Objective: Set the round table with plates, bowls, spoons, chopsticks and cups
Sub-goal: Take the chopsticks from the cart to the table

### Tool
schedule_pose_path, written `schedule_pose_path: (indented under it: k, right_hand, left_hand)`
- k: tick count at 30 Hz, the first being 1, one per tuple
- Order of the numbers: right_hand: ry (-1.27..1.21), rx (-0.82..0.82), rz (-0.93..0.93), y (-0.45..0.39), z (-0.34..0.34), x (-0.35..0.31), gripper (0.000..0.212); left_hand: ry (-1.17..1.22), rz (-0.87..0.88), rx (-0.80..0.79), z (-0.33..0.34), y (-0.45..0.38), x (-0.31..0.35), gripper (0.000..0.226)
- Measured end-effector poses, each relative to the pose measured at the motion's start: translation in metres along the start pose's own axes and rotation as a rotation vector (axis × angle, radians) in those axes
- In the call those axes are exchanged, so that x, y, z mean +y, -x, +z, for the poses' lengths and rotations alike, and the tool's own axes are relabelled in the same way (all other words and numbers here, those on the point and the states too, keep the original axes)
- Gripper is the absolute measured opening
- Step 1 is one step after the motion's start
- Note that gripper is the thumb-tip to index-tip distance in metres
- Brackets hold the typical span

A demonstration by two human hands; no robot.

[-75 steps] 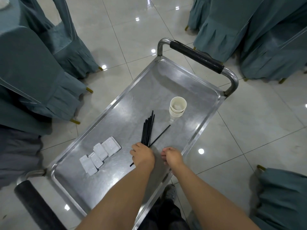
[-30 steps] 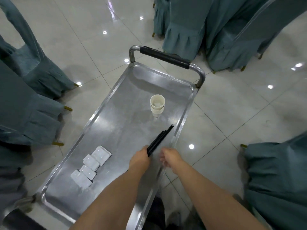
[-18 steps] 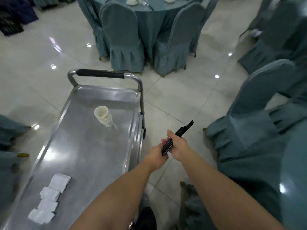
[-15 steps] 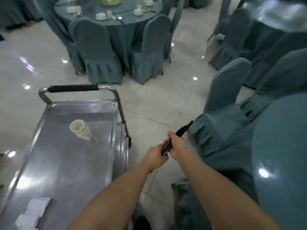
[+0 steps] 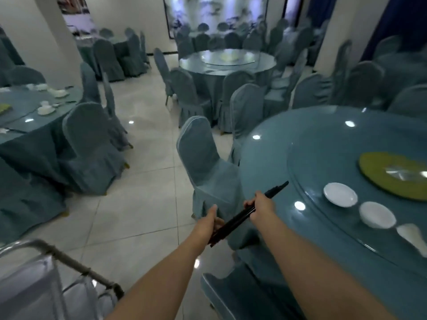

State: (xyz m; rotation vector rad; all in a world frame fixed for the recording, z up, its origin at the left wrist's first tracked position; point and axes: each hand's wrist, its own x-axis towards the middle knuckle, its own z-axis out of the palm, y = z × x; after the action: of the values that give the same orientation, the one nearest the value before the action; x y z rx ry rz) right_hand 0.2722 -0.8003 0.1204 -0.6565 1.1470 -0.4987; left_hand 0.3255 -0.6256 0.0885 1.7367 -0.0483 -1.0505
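I am holding a bundle of chopsticks (image 5: 240, 218), slim, straight, glossy black sticks, slanting up toward the round table (image 5: 277, 158) from just off its near edge. My left hand (image 5: 209, 224) is curling its fingers round the lower end, thumb lying straight along the top. My right hand (image 5: 261, 207) is wrapping its fingers round the bundle farther up, so the tips are poking out over the table's rim. The table is showing a smooth, shiny teal top under glass, with a raised round turntable (image 5: 346, 146). On the turntable a flat white plate (image 5: 340, 194), a white bowl (image 5: 377, 215) and a blurred white spoon (image 5: 412, 237) are sitting in a row. A fabric-covered teal chair (image 5: 203, 158) is standing beside the table.
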Motion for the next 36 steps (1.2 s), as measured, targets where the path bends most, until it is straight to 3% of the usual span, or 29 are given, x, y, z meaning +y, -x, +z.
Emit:
schedule_pose_path:
  k: [2, 9, 14, 24, 29, 36]
  right_hand:
    - [-0.06, 0.053, -0.011, -0.011, -0.011, -0.014, 0.026]
    - [-0.284, 0.274, -0.111, -0.038, -0.018, -0.039, 0.019]
    - [-0.374, 0.355, -0.131, -0.038, 0.009, -0.029, 0.02]
    - [-0.488, 0.469, -0.134, -0.049, 0.016, -0.021, 0.035]
    - [-0.494, 0.434, -0.113, -0.071, 0.019, -0.028, 0.032]
    - [-0.439, 0.425, -0.07, -0.111, 0.072, -0.039, 0.027]
  left_hand:
    - [0.051, -0.055, 0.027, 0.017, -0.022, 0.011, 0.08]
    - [0.321, -0.208, -0.192, 0.02, -0.084, 0.049, 0.065]
    - [0.26, -0.239, -0.305, 0.018, -0.116, 0.07, 0.064]
    - [0.169, -0.25, -0.499, 0.053, -0.124, 0.087, 0.037]
    - [-0.161, -0.175, -0.708, 0.048, -0.153, 0.1, 0.035]
    - [-0.653, -0.13, -0.98, 0.039, -0.214, 0.14, 0.035]
